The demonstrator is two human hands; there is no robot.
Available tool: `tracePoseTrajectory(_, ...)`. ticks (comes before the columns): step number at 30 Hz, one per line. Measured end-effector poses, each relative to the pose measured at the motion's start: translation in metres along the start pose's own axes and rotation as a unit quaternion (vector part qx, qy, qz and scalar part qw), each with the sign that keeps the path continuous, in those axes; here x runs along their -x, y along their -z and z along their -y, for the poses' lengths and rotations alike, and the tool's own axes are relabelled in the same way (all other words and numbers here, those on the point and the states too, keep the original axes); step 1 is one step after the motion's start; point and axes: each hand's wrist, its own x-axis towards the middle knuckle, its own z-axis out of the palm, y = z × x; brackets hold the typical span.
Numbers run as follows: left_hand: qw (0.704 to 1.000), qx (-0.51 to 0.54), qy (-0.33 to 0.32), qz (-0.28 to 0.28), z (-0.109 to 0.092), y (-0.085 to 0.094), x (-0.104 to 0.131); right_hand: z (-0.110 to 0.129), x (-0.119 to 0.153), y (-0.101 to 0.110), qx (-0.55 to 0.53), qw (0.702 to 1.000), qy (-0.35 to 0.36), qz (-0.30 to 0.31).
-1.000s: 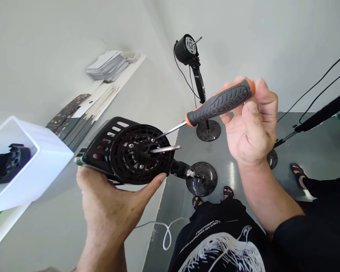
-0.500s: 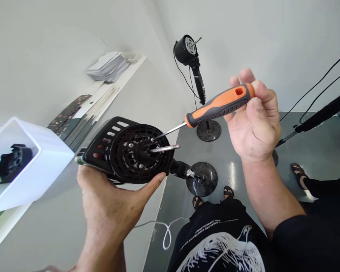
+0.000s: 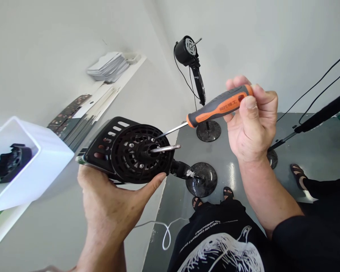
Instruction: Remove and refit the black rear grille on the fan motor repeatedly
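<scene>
Two hands on a fan motor

Left hand [image 3: 107,200] cups the black motor housing [image 3: 127,153] from below, above the worktop [image 3: 45,226]. Right hand [image 3: 251,124] pinches the screwdriver [image 3: 215,107], its tip at a screw beside the shaft [image 3: 166,148].

Orange-grey screwdriver [image 3: 218,106] tip meets black fan motor housing [image 3: 127,151], tilted.

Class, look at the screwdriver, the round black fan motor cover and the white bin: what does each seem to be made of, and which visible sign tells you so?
Screwdriver: bright, glossy shaft, likely steel; orange and dark grey handle, matt and ribbed, probably rubber-coated plastic.
Fan motor cover: black, slightly shiny, with moulded slots and ribs, so likely plastic; its protruding shaft looks like metal.
White bin: smooth, even white walls, probably plastic.
</scene>
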Motion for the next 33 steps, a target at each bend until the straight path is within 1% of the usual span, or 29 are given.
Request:
tracePoseTrajectory(2,1.0,0.006,-0.007,-0.003,-0.002,0.0,0.0,0.0,0.001,-0.004,0.012,0.999,0.005,-0.036)
tracePoseTrajectory(4,1.0,0.004,-0.012,-0.008,-0.001,-0.001,0.0,0.002,0.004,-0.008,0.011,0.998,0.007,-0.057)
tracePoseTrajectory(6,1.0,-0.001,-0.013,-0.01,0.002,-0.002,0.001,0.005,0.008,-0.01,-0.004,0.999,-0.01,-0.048)
tracePoseTrajectory(9,1.0,-0.01,-0.014,-0.024,0.008,-0.004,0.003,0.009,0.009,-0.007,-0.001,1.0,-0.028,-0.011)
tracePoseTrajectory(11,0.999,-0.011,-0.019,-0.024,0.01,-0.004,0.003,0.009,0.006,-0.006,0.023,1.0,-0.002,-0.018)
tracePoseTrajectory(14,0.999,0.011,-0.034,-0.003,0.008,-0.004,0.002,0.006,0.002,-0.006,0.055,0.996,0.041,-0.06)
tracePoseTrajectory(16,0.999,0.018,-0.043,-0.001,0.007,-0.004,0.001,0.007,0.001,-0.007,0.066,0.994,0.054,-0.069)
tracePoseTrajectory(18,0.999,0.011,-0.041,-0.011,0.007,-0.004,0.001,0.009,0.002,-0.005,0.061,0.996,0.048,-0.036)
tracePoseTrajectory(21,0.999,0.007,-0.037,-0.015,0.008,-0.005,0.001,0.013,0.001,0.0,0.051,0.997,0.031,0.056)
tracePoseTrajectory(22,0.999,0.008,-0.038,-0.015,0.009,-0.005,0.001,0.014,0.0,0.001,0.053,0.996,0.037,0.068)
tracePoseTrajectory(23,0.999,0.009,-0.039,-0.016,0.008,-0.005,0.001,0.013,-0.001,0.002,0.058,0.995,0.052,0.065)
tracePoseTrajectory(24,0.999,0.01,-0.04,-0.014,0.008,-0.004,0.001,0.012,-0.002,0.001,0.07,0.994,0.071,0.049)
tracePoseTrajectory(27,0.999,0.007,-0.035,-0.016,0.007,-0.004,0.001,0.008,-0.002,-0.002,0.125,0.981,0.144,-0.023)
tracePoseTrajectory(28,0.999,0.003,-0.033,-0.018,0.006,-0.005,0.001,0.008,-0.001,-0.004,0.13,0.98,0.15,-0.033)
tracePoseTrajectory(30,0.999,-0.01,-0.031,-0.025,0.007,-0.005,0.001,0.011,0.003,-0.007,0.099,0.989,0.112,-0.017)
tracePoseTrajectory(33,0.998,-0.03,-0.031,-0.039,0.012,-0.005,0.002,0.018,0.007,-0.009,0.016,0.999,0.022,0.033)
